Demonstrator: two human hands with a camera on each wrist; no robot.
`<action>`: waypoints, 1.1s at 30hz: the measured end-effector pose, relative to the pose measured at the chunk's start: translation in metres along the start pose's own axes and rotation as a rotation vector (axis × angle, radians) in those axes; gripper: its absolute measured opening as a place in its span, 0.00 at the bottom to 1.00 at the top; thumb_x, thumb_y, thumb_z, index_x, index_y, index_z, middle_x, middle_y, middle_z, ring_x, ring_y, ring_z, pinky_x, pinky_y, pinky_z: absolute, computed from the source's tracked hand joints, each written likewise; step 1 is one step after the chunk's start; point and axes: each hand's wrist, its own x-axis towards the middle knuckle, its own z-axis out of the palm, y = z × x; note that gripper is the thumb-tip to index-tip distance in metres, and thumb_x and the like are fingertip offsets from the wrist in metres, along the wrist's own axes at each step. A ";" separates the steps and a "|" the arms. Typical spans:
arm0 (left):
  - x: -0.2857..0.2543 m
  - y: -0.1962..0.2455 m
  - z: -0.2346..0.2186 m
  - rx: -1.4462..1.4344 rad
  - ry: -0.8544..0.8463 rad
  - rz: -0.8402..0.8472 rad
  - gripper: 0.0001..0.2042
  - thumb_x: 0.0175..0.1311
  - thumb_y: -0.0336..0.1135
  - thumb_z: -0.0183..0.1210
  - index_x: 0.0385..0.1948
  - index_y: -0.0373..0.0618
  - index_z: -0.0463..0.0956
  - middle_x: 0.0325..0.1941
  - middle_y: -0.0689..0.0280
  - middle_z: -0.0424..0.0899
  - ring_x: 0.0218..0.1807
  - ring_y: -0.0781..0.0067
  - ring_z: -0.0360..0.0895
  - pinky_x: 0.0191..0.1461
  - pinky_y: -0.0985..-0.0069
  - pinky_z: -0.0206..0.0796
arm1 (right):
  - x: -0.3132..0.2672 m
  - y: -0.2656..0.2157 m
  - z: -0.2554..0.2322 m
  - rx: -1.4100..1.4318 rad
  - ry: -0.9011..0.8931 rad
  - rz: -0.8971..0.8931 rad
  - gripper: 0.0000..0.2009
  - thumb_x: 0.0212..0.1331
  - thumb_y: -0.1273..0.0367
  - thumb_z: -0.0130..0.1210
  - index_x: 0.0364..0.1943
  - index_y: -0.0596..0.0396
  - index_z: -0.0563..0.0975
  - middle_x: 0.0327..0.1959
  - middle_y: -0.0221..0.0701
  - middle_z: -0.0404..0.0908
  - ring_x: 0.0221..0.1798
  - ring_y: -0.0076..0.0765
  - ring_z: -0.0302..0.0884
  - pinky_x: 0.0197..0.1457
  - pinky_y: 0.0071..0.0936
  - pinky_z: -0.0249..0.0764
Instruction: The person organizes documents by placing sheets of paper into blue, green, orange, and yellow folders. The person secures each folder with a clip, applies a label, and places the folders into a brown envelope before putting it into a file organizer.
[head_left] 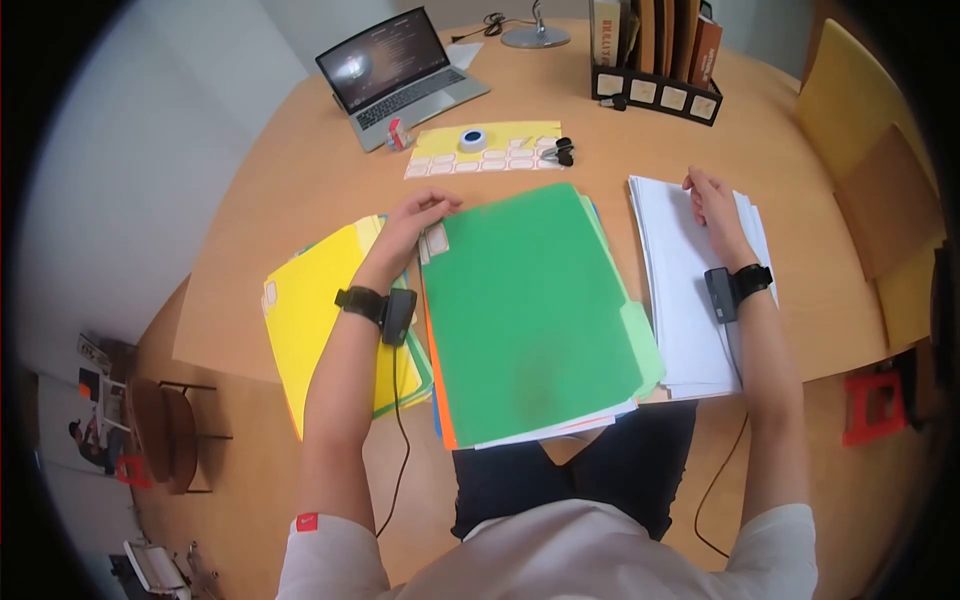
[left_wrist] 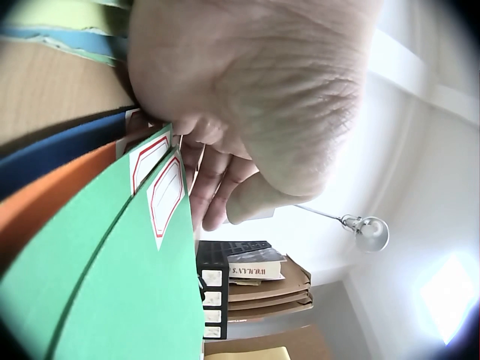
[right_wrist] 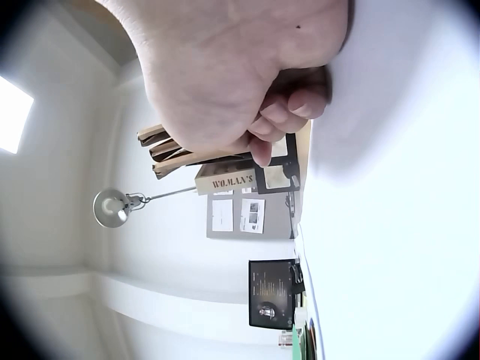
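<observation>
The left hand (head_left: pixel 415 222) bends over the far left corner of the green folder (head_left: pixel 530 310), which tops the middle pile; whether it pinches there, I cannot tell. The right hand (head_left: pixel 714 212) rests loosely curled on the white papers (head_left: pixel 690 310), holding nothing. Its fingertips show plainly only in the right wrist view. Beyond, bare table (head_left: pixel 635 145) separates the papers from the black box (head_left: pixel 658 97).
</observation>
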 end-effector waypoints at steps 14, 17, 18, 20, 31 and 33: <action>-0.010 0.031 -0.058 0.319 0.123 0.145 0.16 0.69 0.32 0.60 0.57 0.42 0.75 0.55 0.62 0.82 0.61 0.71 0.75 0.64 0.73 0.66 | 0.006 0.010 -0.003 -0.127 0.002 -0.044 0.19 0.75 0.52 0.51 0.29 0.49 0.77 0.16 0.12 0.58 0.17 0.11 0.51 0.20 0.17 0.49; -0.046 0.057 -0.089 0.806 0.113 0.070 0.23 0.64 0.36 0.66 0.60 0.41 0.73 0.60 0.59 0.80 0.65 0.66 0.74 0.68 0.67 0.65 | 0.006 0.010 -0.001 -0.156 0.033 -0.050 0.20 0.74 0.54 0.51 0.28 0.52 0.78 0.15 0.14 0.59 0.17 0.14 0.53 0.21 0.21 0.50; -0.060 0.067 -0.098 0.988 0.117 0.021 0.26 0.62 0.37 0.68 0.61 0.41 0.72 0.61 0.58 0.79 0.67 0.64 0.73 0.70 0.65 0.65 | 0.005 0.010 -0.001 -0.163 0.045 -0.052 0.20 0.74 0.55 0.51 0.28 0.53 0.79 0.14 0.15 0.60 0.17 0.15 0.54 0.21 0.23 0.51; -0.085 0.069 -0.125 1.133 0.078 0.013 0.31 0.58 0.39 0.71 0.63 0.40 0.71 0.63 0.57 0.78 0.69 0.61 0.72 0.72 0.63 0.63 | 0.004 0.009 -0.001 -0.157 0.027 -0.054 0.20 0.74 0.55 0.51 0.27 0.53 0.79 0.14 0.16 0.60 0.17 0.15 0.55 0.21 0.23 0.52; -0.151 0.036 -0.186 1.048 0.415 -0.102 0.29 0.58 0.41 0.73 0.59 0.38 0.74 0.57 0.53 0.81 0.60 0.58 0.77 0.65 0.66 0.69 | 0.009 0.015 -0.003 -0.179 0.021 -0.101 0.20 0.72 0.55 0.52 0.27 0.54 0.80 0.17 0.19 0.65 0.20 0.18 0.60 0.23 0.24 0.56; -0.150 0.018 -0.209 1.092 0.508 0.008 0.25 0.60 0.39 0.71 0.56 0.38 0.75 0.52 0.56 0.83 0.52 0.62 0.80 0.60 0.69 0.72 | 0.010 0.016 -0.003 -0.184 0.029 -0.086 0.20 0.72 0.55 0.52 0.26 0.53 0.80 0.18 0.20 0.66 0.21 0.19 0.61 0.24 0.24 0.58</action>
